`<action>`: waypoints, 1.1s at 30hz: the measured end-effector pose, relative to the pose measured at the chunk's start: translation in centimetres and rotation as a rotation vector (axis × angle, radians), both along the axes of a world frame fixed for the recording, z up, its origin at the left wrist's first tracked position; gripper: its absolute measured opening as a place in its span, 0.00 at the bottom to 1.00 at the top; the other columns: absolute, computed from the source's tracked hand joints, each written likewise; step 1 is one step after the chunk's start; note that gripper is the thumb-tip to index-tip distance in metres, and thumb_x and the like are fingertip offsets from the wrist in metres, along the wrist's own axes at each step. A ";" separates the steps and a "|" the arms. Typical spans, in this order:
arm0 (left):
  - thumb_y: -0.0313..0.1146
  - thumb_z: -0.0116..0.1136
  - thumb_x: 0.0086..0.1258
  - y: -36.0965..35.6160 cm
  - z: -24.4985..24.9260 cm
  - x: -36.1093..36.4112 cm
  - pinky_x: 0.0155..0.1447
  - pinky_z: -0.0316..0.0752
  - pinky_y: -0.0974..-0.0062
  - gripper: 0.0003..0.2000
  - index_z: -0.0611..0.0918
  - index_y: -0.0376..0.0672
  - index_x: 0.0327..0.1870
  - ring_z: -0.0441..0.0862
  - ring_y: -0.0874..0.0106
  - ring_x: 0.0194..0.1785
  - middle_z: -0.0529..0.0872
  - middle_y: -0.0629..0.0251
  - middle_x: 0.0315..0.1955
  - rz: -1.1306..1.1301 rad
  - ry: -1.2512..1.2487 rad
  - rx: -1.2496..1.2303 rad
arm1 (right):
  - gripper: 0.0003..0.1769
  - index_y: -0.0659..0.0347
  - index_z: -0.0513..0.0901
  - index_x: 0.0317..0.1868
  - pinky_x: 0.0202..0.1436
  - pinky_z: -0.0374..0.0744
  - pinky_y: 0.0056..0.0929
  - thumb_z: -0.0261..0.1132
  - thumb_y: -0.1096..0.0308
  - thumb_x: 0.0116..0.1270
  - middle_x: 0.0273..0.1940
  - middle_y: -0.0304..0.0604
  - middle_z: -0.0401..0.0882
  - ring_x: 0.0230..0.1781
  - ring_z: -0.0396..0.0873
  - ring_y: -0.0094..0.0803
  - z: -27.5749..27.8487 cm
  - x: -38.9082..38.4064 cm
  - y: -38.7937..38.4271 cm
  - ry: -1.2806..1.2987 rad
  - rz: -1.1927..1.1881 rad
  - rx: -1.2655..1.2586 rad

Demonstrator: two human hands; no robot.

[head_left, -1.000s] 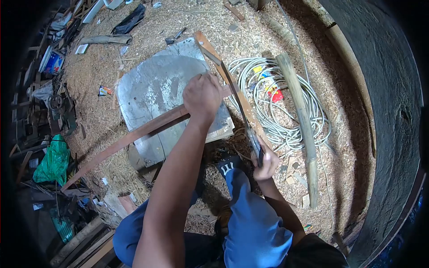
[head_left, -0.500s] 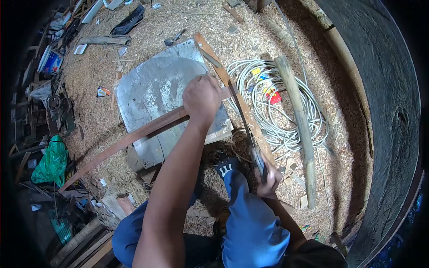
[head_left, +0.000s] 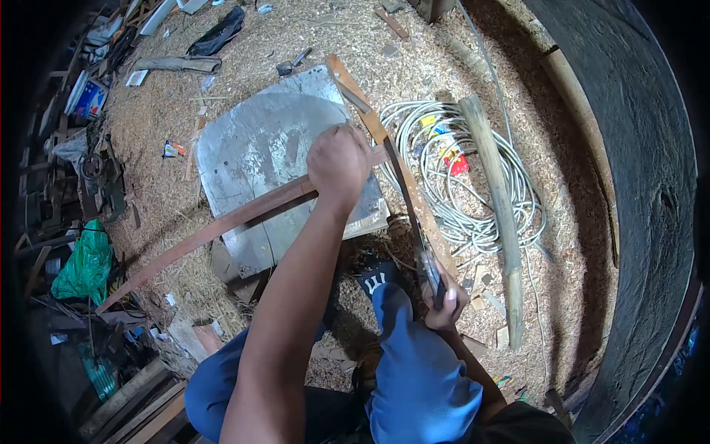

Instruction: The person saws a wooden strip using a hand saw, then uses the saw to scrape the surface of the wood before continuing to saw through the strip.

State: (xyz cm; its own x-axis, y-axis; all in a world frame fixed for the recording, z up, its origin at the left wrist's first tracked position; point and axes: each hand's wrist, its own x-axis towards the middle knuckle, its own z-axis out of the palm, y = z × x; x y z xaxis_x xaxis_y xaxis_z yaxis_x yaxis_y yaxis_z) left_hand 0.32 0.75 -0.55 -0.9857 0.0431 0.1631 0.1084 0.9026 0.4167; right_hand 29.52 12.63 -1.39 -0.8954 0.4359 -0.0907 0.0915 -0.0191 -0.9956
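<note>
My left hand (head_left: 339, 164) is a closed fist on a long reddish-brown wooden strip (head_left: 251, 211), pressing it across a worn metal-topped block (head_left: 259, 140). The strip's right end shows just past my knuckles, and its other end reaches down to the lower left. Fingers of my right hand (head_left: 446, 302) wrap the dark handle of a long saw-like tool (head_left: 407, 196). Its rusty brown length runs up and left, past the strip's right end and along the block's right edge. Where it meets the strip is partly unclear.
Coiled pale cable (head_left: 444, 214) and a round wooden pole (head_left: 494, 185) lie on wood shavings at right. A large dark timber (head_left: 621, 148) curves along the right side. A green bag (head_left: 85, 263) and scraps are at left. My knee (head_left: 421, 370) is below the tool.
The whole view has shifted slightly. My left hand stays on the strip, and my right hand still grips the tool, with little visible movement.
</note>
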 end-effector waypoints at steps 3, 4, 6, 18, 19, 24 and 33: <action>0.40 0.54 0.75 0.1 0.0 -0.1 0.44 0.82 0.52 0.18 0.89 0.39 0.30 0.87 0.46 0.34 0.88 0.47 0.31 -0.023 -0.021 -0.014 | 0.39 0.77 0.77 0.69 0.21 0.59 0.21 0.45 0.45 0.82 0.26 0.40 0.81 0.15 0.62 0.17 -0.8 -4.1 0.0 0.074 0.005 0.025; 0.40 0.53 0.75 0.1 -0.1 -0.2 0.44 0.82 0.52 0.18 0.89 0.39 0.30 0.87 0.46 0.34 0.88 0.46 0.31 -0.016 -0.005 -0.021 | 0.37 0.75 0.76 0.70 0.21 0.59 0.22 0.46 0.46 0.82 0.23 0.39 0.78 0.15 0.62 0.18 -1.1 -5.4 -0.1 0.107 -0.003 -0.025; 0.40 0.53 0.76 0.1 0.2 0.0 0.44 0.82 0.51 0.18 0.89 0.39 0.30 0.87 0.45 0.34 0.88 0.46 0.32 -0.012 0.007 -0.034 | 0.38 0.75 0.75 0.70 0.21 0.59 0.23 0.46 0.46 0.82 0.25 0.41 0.81 0.16 0.63 0.17 -2.0 -5.8 0.3 0.080 0.023 -0.030; 0.41 0.53 0.75 0.1 0.1 0.1 0.45 0.82 0.51 0.18 0.88 0.39 0.30 0.87 0.44 0.36 0.89 0.47 0.32 -0.013 0.010 -0.037 | 0.37 0.73 0.77 0.70 0.21 0.59 0.22 0.44 0.47 0.82 0.19 0.34 0.72 0.15 0.63 0.18 -2.2 -5.7 0.3 0.047 -0.006 -0.001; 0.41 0.53 0.75 0.1 0.3 0.0 0.44 0.82 0.51 0.18 0.88 0.39 0.30 0.87 0.45 0.36 0.89 0.48 0.32 -0.005 -0.010 -0.049 | 0.37 0.73 0.77 0.70 0.21 0.59 0.22 0.44 0.47 0.82 0.19 0.34 0.73 0.16 0.63 0.18 -1.5 -5.4 0.5 0.036 0.015 0.003; 0.41 0.53 0.75 0.1 0.2 -0.3 0.44 0.83 0.51 0.18 0.89 0.40 0.30 0.88 0.46 0.35 0.89 0.48 0.33 0.010 -0.020 -0.039 | 0.39 0.75 0.78 0.69 0.21 0.59 0.22 0.43 0.46 0.81 0.20 0.35 0.76 0.15 0.63 0.17 0.8 -0.5 0.3 0.011 -0.005 0.011; 0.41 0.52 0.76 0.1 0.3 0.0 0.46 0.82 0.50 0.19 0.88 0.40 0.30 0.87 0.45 0.35 0.89 0.47 0.33 0.013 -0.065 -0.062 | 0.40 0.78 0.77 0.68 0.20 0.58 0.23 0.45 0.44 0.81 0.20 0.37 0.71 0.15 0.62 0.19 -1.2 -4.7 0.3 0.041 -0.009 0.005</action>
State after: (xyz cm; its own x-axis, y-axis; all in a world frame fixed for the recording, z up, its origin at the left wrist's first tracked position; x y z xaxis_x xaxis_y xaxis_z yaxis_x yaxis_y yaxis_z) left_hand 0.30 0.86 -0.22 -0.9946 0.0381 0.0965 0.0710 0.9279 0.3661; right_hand 24.84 12.98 -2.61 -0.8942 0.4448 -0.0514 0.0500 -0.0147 -0.9986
